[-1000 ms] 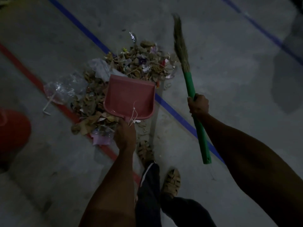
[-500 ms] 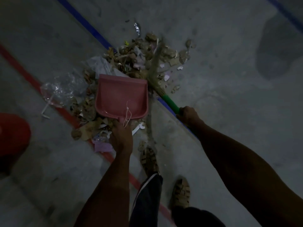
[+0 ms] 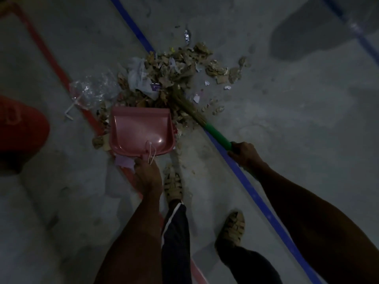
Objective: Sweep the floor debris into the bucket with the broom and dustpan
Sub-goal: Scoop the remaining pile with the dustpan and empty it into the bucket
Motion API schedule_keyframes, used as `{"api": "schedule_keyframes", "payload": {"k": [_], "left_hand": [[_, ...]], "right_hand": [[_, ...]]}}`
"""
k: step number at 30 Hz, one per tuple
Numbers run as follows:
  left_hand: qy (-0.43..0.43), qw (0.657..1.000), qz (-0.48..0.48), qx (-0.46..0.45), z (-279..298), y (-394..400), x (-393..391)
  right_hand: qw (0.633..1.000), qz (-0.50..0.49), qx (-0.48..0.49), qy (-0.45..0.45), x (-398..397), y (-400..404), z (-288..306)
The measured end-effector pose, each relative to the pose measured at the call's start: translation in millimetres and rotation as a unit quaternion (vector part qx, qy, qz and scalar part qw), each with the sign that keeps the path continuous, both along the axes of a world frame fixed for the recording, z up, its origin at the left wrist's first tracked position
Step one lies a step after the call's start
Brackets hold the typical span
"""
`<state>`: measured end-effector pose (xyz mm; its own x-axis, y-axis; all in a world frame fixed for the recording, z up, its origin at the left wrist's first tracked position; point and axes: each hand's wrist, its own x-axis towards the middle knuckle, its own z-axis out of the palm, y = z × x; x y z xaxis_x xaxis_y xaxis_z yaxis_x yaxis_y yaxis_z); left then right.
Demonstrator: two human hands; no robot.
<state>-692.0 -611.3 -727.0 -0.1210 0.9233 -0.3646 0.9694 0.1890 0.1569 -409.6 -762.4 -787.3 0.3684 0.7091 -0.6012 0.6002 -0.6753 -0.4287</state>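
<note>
A person stands over a pile of debris (image 3: 174, 72) on a dim concrete floor (image 3: 287, 130), seen from a head-worn camera. The left hand (image 3: 147, 177) curls its fingers around the handle of a pink dustpan (image 3: 141, 132), which sits just ahead of the knuckles with its open mouth pointing away from the person into the litter. The right hand (image 3: 244, 153) grips the green handle of a broom (image 3: 207, 128), fingers wrapped around it; the broom's long axis runs diagonally from that hand up and to the left, its straw bristles buried in the debris beside the dustpan's right edge. A red bucket (image 3: 22, 132) sits at the left edge, well apart from the pile. A blue line (image 3: 252, 193) and a red line (image 3: 47, 56) cross the floor, and crumpled clear plastic (image 3: 92, 89) lies left of the heap. Sandalled feet (image 3: 173, 183) stand between the arms.
</note>
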Motion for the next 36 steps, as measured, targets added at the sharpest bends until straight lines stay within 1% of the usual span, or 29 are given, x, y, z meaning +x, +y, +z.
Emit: {"api": "schedule_keyframes", "payload": {"k": [5, 9, 12, 16, 19, 21, 23, 26, 30, 33, 36], "left_hand": [[-0.016, 1.000, 0.004, -0.004, 25.7, -60.1, 30.6], [-0.042, 0.999, -0.003, 0.000, 27.7, -98.1, 62.2], [-0.048, 0.999, -0.017, 0.001, 17.8, -115.3, 80.5], [-0.050, 0.998, -0.035, 0.000, -6.5, -130.5, 91.1], [-0.035, 0.998, -0.048, 0.001, -26.1, -136.2, 87.3], [-0.024, 0.999, -0.048, 0.005, -35.5, -138.2, 81.9], [-0.014, 0.999, -0.047, 0.005, -38.2, -140.7, 75.0], [-0.006, 0.999, -0.044, 0.002, -34.4, -147.4, 60.3], [0.005, 1.000, -0.028, 0.013, -16.6, -154.5, 46.4], [0.006, 1.000, -0.019, 0.008, 3.2, -157.8, 42.8], [-0.013, 1.000, -0.022, 0.012, 15.4, -158.2, 42.9]], "right_hand": [[0.999, -0.034, 0.039, 0.010, 33.2, -55.6, 36.5], [0.996, -0.074, 0.039, -0.007, 57.0, -90.3, 41.8], [0.995, -0.091, 0.027, -0.037, 71.1, -109.6, 25.9], [0.987, -0.147, -0.026, -0.058, 75.8, -122.8, -7.2], [0.975, -0.212, -0.067, -0.027, 68.0, -120.5, -33.3], [0.968, -0.231, -0.093, 0.013, 57.9, -116.3, -46.2], [0.972, -0.207, -0.098, 0.044, 46.1, -110.9, -53.2], [0.984, -0.142, -0.085, 0.072, 28.5, -107.4, -51.7], [0.993, -0.070, -0.045, 0.080, 11.4, -113.2, -23.8], [0.993, -0.088, -0.002, 0.083, 7.3, -125.3, -3.2], [0.989, -0.126, 0.036, 0.072, 12.3, -140.3, 12.1]]}}
